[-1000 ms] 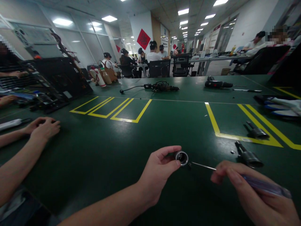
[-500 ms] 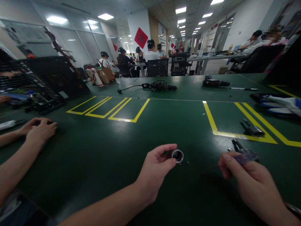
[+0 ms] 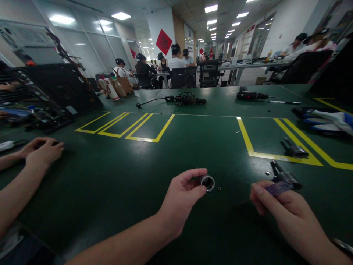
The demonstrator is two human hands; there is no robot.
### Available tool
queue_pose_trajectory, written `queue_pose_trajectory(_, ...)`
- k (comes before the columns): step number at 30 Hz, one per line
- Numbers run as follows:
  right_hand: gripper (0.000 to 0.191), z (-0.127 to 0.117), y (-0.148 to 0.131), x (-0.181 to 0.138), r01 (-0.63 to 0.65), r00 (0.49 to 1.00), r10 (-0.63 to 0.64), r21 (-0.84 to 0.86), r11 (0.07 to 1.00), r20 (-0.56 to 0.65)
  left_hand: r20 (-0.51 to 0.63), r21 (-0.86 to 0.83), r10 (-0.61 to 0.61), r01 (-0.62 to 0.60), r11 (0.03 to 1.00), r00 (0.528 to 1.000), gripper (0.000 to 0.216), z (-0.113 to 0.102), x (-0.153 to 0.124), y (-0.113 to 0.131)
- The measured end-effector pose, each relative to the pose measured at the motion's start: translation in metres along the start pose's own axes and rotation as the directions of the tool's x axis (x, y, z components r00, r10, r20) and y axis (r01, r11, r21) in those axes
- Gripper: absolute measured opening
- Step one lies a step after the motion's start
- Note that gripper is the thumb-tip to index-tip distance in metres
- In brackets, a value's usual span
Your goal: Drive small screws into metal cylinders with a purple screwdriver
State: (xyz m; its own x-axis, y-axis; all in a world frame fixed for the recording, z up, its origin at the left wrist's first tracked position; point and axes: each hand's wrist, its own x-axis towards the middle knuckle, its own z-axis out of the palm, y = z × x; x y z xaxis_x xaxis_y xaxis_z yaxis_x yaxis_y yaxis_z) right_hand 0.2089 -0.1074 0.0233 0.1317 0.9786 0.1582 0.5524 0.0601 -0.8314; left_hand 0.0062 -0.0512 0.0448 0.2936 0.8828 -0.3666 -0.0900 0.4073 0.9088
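My left hand (image 3: pixel 182 198) pinches a short hollow metal cylinder (image 3: pixel 207 183) between thumb and fingers, its open end facing me. Close beside it on the green table lies a small metal ring (image 3: pixel 218 188). My right hand (image 3: pixel 284 213) is closed on a screwdriver (image 3: pixel 279 188) with a translucent purple handle; its thin dark shaft points left and is hard to make out. Just beyond that hand lies a metal cylinder with a shaft (image 3: pixel 289 179), partly covered by the handle. Another small ring (image 3: pixel 267 173) sits to its left.
A similar shafted metal cylinder (image 3: pixel 298 151) lies by the yellow tape (image 3: pixel 286 159). Farther back are a corded tool (image 3: pixel 187 99), a black power drill (image 3: pixel 252 95), a pen (image 3: pixel 284 102) and blue-white gloves (image 3: pixel 322 119). Another person's hands (image 3: pixel 45 152) rest at the left.
My right hand, with the screwdriver, has shifted slightly left toward the cylinder. My left hand keeps its hold, and the view has tilted a little.
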Motion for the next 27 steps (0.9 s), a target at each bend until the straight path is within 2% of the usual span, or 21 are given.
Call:
queue_pose_trajectory(10,0.039,0.003,0.000,-0.002,0.074,0.996,-0.071,-0.056,0.996,0.054,0.006,-0.001,0.001,-0.001,1.000,1.000,0.035,0.000,0.000,-0.002)
queue_pose_trajectory(14,0.036,0.003,0.000,-0.003,0.114,0.990,-0.112,-0.023,0.993,0.089,0.012,0.004,-0.005,0.005,1.000,1.000,0.035,0.000,0.000,-0.002)
queue_pose_trajectory(16,0.037,0.005,0.003,-0.003,0.035,0.996,-0.040,0.053,0.998,0.081,0.016,-0.007,0.000,0.001,1.000,1.000,0.035,0.001,-0.001,-0.002)
queue_pose_trajectory(18,0.038,0.008,0.006,0.000,-0.115,0.993,0.103,0.225,0.968,0.066,0.009,-0.017,0.006,-0.005,1.000,1.000,0.035,0.001,-0.002,-0.001)
queue_pose_trajectory(20,0.036,0.011,0.008,0.003,-0.258,0.966,0.243,0.443,0.859,0.090,0.005,-0.022,0.009,-0.009,1.000,1.000,0.035,0.001,-0.002,-0.001)
queue_pose_trajectory(22,0.033,0.012,0.006,0.005,-0.327,0.941,0.306,0.614,0.718,0.144,0.006,-0.026,0.016,-0.016,1.000,1.000,0.035,0.001,-0.003,-0.001)
queue_pose_trajectory(24,0.031,0.011,0.003,0.004,-0.339,0.938,0.288,0.690,0.640,0.194,0.007,-0.027,0.018,-0.018,0.999,1.000,0.034,0.002,-0.003,-0.002)
queue_pose_trajectory(25,0.030,0.010,0.001,0.002,-0.317,0.947,0.251,0.698,0.642,0.199,0.006,-0.027,0.018,-0.018,0.999,1.000,0.034,0.002,-0.004,-0.002)
queue_pose_trajectory(27,0.028,0.007,-0.001,-0.003,-0.202,0.979,0.136,0.658,0.725,0.151,0.008,-0.028,0.015,-0.015,0.999,1.000,0.033,0.003,-0.004,-0.003)
